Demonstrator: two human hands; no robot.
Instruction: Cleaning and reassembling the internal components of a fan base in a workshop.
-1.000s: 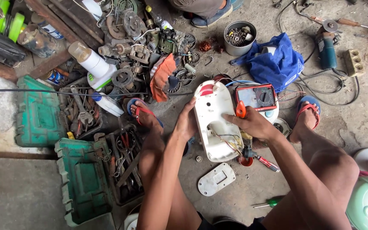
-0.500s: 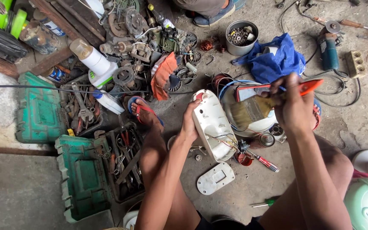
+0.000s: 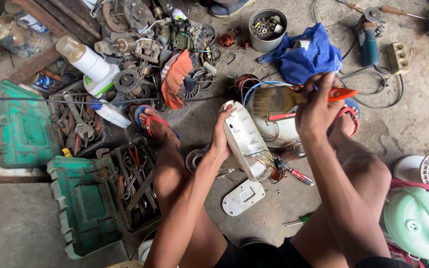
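The white housing (image 3: 247, 141) stands tilted on the floor between the person's feet, its cover plate (image 3: 243, 197) already off and lying just below it, wires showing at its lower end. The left hand (image 3: 221, 139) is clamped on the housing's left edge. The right hand (image 3: 318, 106) is closed around a paintbrush (image 3: 294, 98) above the housing, bristles not yet touching, so brushing seems unfinished.
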